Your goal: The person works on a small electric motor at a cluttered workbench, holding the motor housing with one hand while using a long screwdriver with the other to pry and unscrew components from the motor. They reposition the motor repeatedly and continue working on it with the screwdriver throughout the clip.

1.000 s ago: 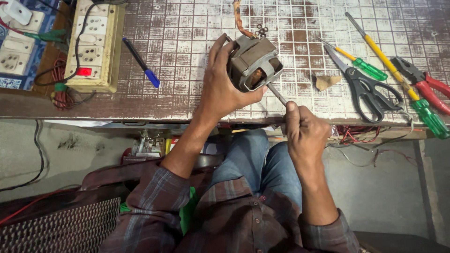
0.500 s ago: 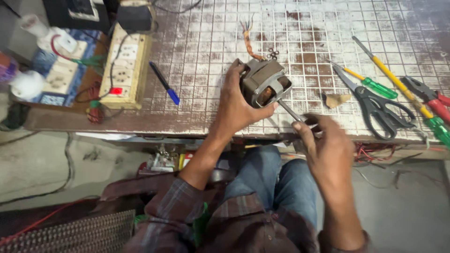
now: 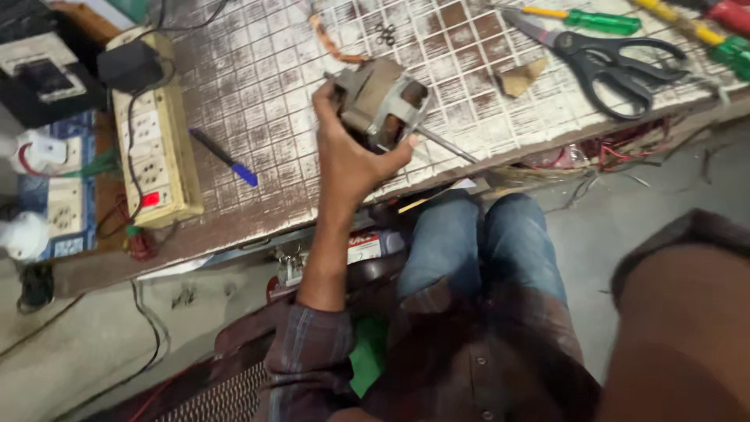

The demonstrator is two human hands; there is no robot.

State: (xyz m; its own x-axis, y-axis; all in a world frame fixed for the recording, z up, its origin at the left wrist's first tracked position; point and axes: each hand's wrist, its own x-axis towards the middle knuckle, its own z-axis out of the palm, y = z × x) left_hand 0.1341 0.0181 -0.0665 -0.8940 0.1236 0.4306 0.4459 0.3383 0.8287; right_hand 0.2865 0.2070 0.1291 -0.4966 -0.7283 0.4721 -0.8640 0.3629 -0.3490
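Motor (image 3: 383,101) first: a small electric motor with a metal frame and a thin steel shaft (image 3: 447,146) sticking out toward the counter's near edge. It sits on the tiled counter (image 3: 258,86), near that front edge, and our left hand (image 3: 351,152) has its fingers wrapped around the body, thumb on one side, the rest on the other. We judge it dense and heavy for its bulk, rigid, with hard corners; the frame gives a firm hold, while the shaft is thin and smooth (poor place to grip, likely to slip or turn). Loose copper-coloured wire (image 3: 332,43) trails off behind it and could snag.

Our right hand is not clearly in view; only a blurred forearm (image 3: 680,328) fills the lower right corner, so we cannot tell what its fingers are doing.

Around: black-handled scissors (image 3: 601,55) to the right, a green-handled screwdriver (image 3: 586,19) beyond them, a small tan scrap (image 3: 522,78) between scissors and motor. To the left lie a blue pen (image 3: 225,158) and a cream power strip (image 3: 152,152) with a plug in it. Nothing crowds the motor closely.
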